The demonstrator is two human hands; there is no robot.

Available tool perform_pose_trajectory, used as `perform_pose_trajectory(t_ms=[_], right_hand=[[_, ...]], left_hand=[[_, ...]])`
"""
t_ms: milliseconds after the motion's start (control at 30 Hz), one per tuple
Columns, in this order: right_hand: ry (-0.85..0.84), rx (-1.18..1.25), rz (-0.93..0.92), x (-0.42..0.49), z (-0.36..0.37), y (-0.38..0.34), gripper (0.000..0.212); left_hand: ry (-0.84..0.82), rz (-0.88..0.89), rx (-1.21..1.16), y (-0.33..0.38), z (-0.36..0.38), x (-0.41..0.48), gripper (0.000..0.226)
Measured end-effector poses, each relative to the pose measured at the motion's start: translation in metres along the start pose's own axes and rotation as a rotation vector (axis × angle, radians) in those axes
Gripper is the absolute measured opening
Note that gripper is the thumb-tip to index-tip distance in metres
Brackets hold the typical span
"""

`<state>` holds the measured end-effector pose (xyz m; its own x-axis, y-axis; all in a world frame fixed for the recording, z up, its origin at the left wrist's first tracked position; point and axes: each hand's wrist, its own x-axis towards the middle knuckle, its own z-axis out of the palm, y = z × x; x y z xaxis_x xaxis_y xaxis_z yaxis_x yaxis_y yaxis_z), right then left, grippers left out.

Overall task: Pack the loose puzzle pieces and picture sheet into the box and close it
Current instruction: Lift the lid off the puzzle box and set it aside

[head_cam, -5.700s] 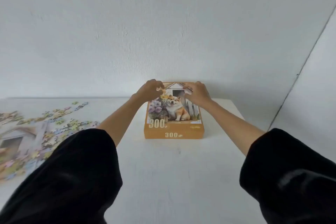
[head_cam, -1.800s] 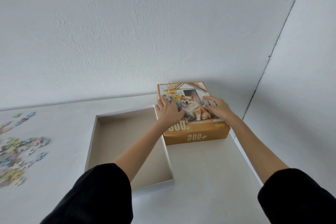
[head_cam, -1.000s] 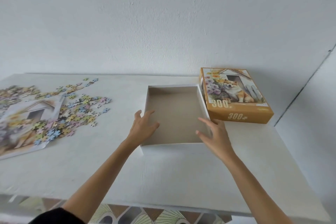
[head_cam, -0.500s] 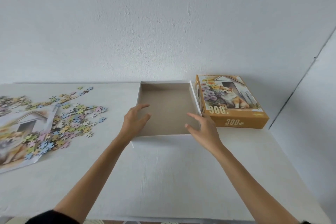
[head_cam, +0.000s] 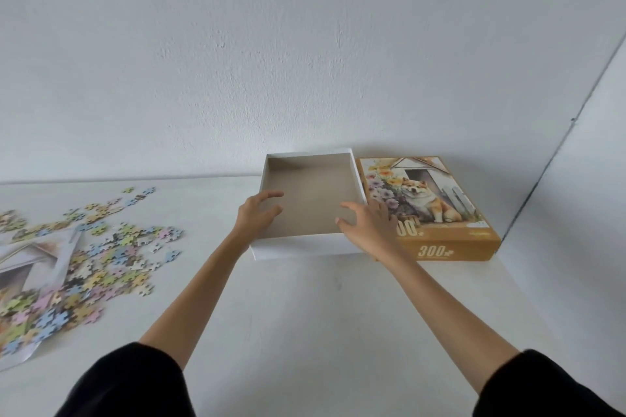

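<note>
Left grip (head_cam: 257, 217): released, the fingers spread and lightly curved over the near-left corner of the box base (head_cam: 305, 248); whether the wall is touched cannot be told.
Right grip (head_cam: 367, 227): released too, the fingers splayed at the near-right corner, where the base meets the lid (head_cam: 443, 213).
Box base: set open at 12 o'clock on the table (head_cam: 305, 322); nothing is seen inside.
Lid: laid picture-up at the base's 3 o'clock, just beside it.
Puzzle pieces (head_cam: 115, 247): scattered at the base's 9 o'clock, well apart from it, many heaped on the picture sheet (head_cam: 37, 256).
Picture sheet: laid flat at the table's left edge, partly cut off by the frame.
Step in hand: judged to be the positioning of the base; no packing is done yet.
Next move: a reach toward 9 o'clock is called for, so that the pieces can be gathered, perhaps lifted on the sheet.
</note>
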<state>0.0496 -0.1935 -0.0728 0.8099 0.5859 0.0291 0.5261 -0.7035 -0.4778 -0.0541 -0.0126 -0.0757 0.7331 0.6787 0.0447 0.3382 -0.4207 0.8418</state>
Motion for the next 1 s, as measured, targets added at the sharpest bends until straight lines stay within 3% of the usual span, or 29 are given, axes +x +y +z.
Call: perform_pose_trajectory(t_ms=[467,1000], right_hand=[[0.132,-0.075,-0.114,0.017,0.001,0.027,0.039],[0.072,-0.01,-0.12,0.02,-0.008,0.03,0.04]], left_hand=[[-0.013,0.026,0.053,-0.028,0.011,0.007,0.042],[0.06,0.13,0.255,-0.001,0.004,0.002,0.037]])
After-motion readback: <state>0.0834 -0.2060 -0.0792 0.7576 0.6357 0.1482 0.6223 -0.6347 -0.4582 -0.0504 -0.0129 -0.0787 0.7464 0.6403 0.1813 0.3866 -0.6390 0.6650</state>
